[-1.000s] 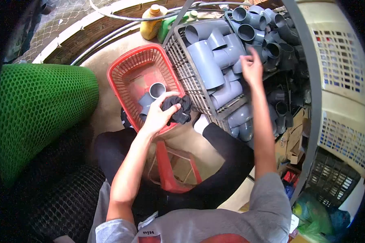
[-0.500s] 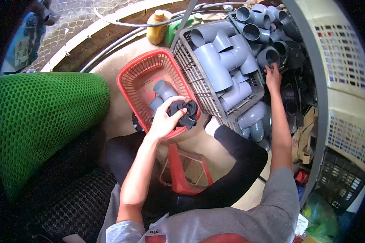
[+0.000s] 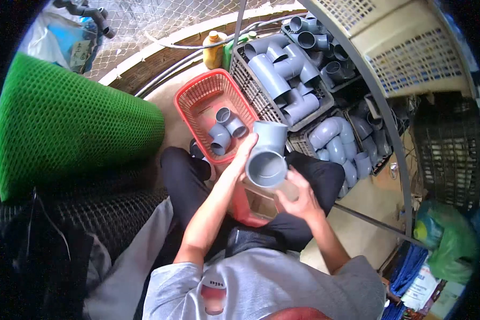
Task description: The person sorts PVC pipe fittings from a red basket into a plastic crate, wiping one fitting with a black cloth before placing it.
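A grey plastic pipe fitting (image 3: 270, 140) is held up above my lap, one wide round mouth facing me. My left hand (image 3: 244, 154) grips it from the left, with the thumb along its side and most fingers hidden behind it. At the lower right of the rim is my right hand (image 3: 302, 201), slightly blurred, thumb and fingers apart, fingertips close to or touching the edge. Two similar grey fittings (image 3: 220, 139) lie in the red plastic basket (image 3: 185, 114) beyond my left hand. The black cloth is out of sight; the fitting may hide it.
Dark crates (image 3: 246, 80) of grey fittings stand at the back right. A red stool (image 3: 246, 208) is between my legs. Rolled green mesh (image 3: 80, 122) lies at the left, with black mesh (image 3: 128, 210) below. A metal frame post (image 3: 394, 144) and a pale crate (image 3: 418, 58) rise at the right.
My right hand has come back from the crates to my lap. A grey fitting is now in my left hand, where the black cloth showed before. The view has shifted.
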A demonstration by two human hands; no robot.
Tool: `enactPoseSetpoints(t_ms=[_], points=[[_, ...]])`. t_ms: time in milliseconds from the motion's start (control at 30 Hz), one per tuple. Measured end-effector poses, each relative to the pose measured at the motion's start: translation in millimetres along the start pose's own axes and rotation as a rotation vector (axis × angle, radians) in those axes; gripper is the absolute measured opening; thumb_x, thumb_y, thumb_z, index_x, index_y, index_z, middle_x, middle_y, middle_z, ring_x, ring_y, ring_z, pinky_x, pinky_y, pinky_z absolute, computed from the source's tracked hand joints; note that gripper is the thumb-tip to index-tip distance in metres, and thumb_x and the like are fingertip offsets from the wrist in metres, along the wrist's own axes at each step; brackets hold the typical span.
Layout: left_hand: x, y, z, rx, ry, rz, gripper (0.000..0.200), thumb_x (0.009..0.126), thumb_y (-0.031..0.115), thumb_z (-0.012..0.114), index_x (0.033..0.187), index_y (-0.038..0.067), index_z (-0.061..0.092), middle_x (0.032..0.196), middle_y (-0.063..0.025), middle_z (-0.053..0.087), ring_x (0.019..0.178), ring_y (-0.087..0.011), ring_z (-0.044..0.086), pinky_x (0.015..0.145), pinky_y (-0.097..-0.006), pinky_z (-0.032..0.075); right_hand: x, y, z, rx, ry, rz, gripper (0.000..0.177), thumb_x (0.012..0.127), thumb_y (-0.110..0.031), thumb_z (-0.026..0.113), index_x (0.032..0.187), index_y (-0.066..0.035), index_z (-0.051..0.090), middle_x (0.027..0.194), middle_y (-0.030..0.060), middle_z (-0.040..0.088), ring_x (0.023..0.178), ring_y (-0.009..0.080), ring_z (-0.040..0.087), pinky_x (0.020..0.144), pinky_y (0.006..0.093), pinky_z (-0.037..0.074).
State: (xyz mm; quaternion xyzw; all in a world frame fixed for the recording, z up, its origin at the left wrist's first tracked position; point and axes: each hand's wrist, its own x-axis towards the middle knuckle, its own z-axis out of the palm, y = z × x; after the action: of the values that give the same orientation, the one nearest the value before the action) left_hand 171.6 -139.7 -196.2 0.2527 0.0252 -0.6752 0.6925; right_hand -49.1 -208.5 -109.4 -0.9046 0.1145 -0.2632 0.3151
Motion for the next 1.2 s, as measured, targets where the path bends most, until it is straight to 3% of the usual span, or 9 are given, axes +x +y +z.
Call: enactPoseSetpoints(t_ms=[33, 133, 200, 267, 333, 500, 733, 900, 1200], points=[[-6, -11, -11, -0.116, -0.066, -0.039, 0.065, 0.104, 0.054, 0.057, 0.148, 0.005, 0.051, 0.131, -0.0165, 0.068, 0.119, -0.0254, 0.068, 0.103, -0.0455, 0.056, -23, -4, 8, 0.197, 0.038, 0.107, 0.096, 0.080, -0.012, 0.086, 0.155, 0.002, 0.027, 0.134, 0.0227, 0.057, 0.125, 0.0394, 0.061, 0.105, 0.0542, 0.052], [-30, -34, -10, -0.187, -0.051, 0.030, 0.060, 0.106, 0.047, 0.056, 0.149, 0.006, 0.051, 0.131, -0.0155, 0.069, 0.121, -0.0253, 0.067, 0.105, -0.0431, 0.054, -14, -25, 5, 0.718, 0.332, 0.494, 0.098, 0.097, -0.031, 0.072, 0.165, -0.010, 0.005, 0.151, 0.0230, 0.042, 0.132, 0.0379, 0.056, 0.108, 0.0475, 0.048], [-46, -41, 15, -0.147, 0.022, 0.142, 0.056, 0.107, 0.041, 0.058, 0.150, 0.006, 0.052, 0.130, -0.0148, 0.069, 0.121, -0.0253, 0.067, 0.107, -0.0408, 0.053, -11, -20, 12, 1.018, 0.271, 0.832, 0.082, 0.103, -0.043, 0.060, 0.166, -0.018, 0.012, 0.154, 0.0164, 0.041, 0.138, 0.0318, 0.051, 0.107, 0.0447, 0.049], [-74, -39, 53, 0.951, 0.283, 0.596, 0.058, 0.104, 0.038, 0.065, 0.149, 0.003, 0.054, 0.138, -0.0186, 0.066, 0.127, -0.0271, 0.065, 0.110, -0.0390, 0.049, -9, -16, 32, 1.299, 0.329, 0.895, 0.075, 0.102, -0.043, 0.062, 0.162, -0.019, 0.025, 0.151, 0.0144, 0.047, 0.133, 0.0269, 0.056, 0.104, 0.0420, 0.053], [-96, -33, 76, 0.897, 0.255, 0.601, 0.050, 0.104, 0.021, 0.065, 0.150, 0.005, 0.055, 0.145, -0.0187, 0.062, 0.135, -0.0257, 0.059, 0.115, -0.0375, 0.042, 3, -24, 22, 1.552, 0.288, 0.948, 0.061, 0.101, -0.045, 0.060, 0.149, -0.009, 0.048, 0.127, 0.0140, 0.067, 0.110, 0.0262, 0.070, 0.093, 0.0422, 0.059], [-157, -29, 110, 1.268, 0.032, 0.935, 0.049, 0.100, 0.012, 0.057, 0.147, 0.003, 0.056, 0.153, -0.0209, 0.054, 0.147, -0.0343, 0.046, 0.124, -0.0450, 0.031, 27, -50, 6, 1.809, 0.237, 0.782, 0.069, 0.102, -0.057, 0.054, 0.144, -0.002, 0.053, 0.128, 0.0157, 0.069, 0.110, 0.0259, 0.071, 0.095, 0.0397, 0.058], [-183, -11, 129, 1.109, -0.087, 0.921, 0.058, 0.091, 0.035, 0.064, 0.135, -0.001, 0.063, 0.131, -0.0166, 0.069, 0.128, -0.0335, 0.062, 0.113, -0.0464, 0.043, 38, -51, 13, 0.870, 0.418, 0.562, 0.057, 0.111, -0.046, 0.042, 0.137, 0.002, 0.060, 0.134, 0.0154, 0.064, 0.122, 0.0232, 0.058, 0.109, 0.0388, 0.040], [-181, 11, 177, 1.845, -0.339, 0.982, 0.059, 0.075, 0.028, 0.082, 0.127, 0.004, 0.067, 0.121, -0.0143, 0.071, 0.120, -0.0344, 0.064, 0.105, -0.0455, 0.051, 42, -62, 10, 0.720, 0.493, 0.424, 0.071, 0.112, -0.054, 0.029, 0.145, 0.005, 0.053, 0.140, 0.0198, 0.060, 0.130, 0.0269, 0.056, 0.113, 0.0401, 0.039], [-165, 14, 188, 1.872, -0.577, 1.067, 0.052, 0.071, 0.007, 0.085, 0.121, 0.007, 0.071, 0.120, -0.0078, 0.072, 0.117, -0.0311, 0.068, 0.106, -0.0435, 0.054, 38, -44, -12, 1.710, 0.655, 0.847, 0.059, 0.108, -0.055, 0.042, 0.133, -0.004, 0.059, 0.120, 0.0122, 0.069, 0.108, 0.0246, 0.070, 0.100, 0.0403, 0.054]])
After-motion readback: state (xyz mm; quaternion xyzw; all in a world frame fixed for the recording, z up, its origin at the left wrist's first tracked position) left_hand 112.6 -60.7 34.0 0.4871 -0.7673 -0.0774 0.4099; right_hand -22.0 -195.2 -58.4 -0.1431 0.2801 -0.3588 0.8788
